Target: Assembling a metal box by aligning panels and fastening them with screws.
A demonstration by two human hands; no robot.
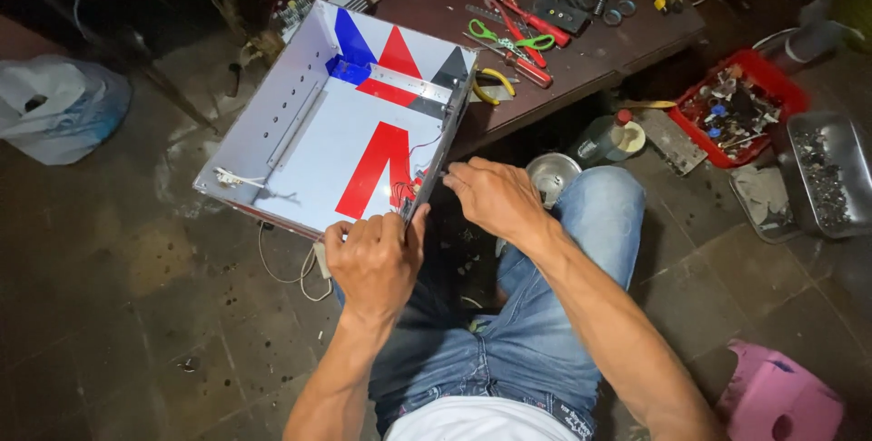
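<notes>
In the head view, a shallow white sign box (309,132) with red, blue and dark shapes on its inner panel lay tilted across the seated person's knee, its far corner resting on the edge of a low workbench (590,59). The left hand (374,259) clamped the near corner of the box, fingers curled shut over the rim. The right hand (495,198) sat just beside the box's right wall, fingertips pinched toward a small point on that wall, near the thin wires (409,188) inside; whether anything lay between those fingers could not be told. The wall ran away from the person, to the left of the right hand. Red-handled pliers (536,21) and green-handled scissors (509,39) lay on the bench, well apart.
</notes>
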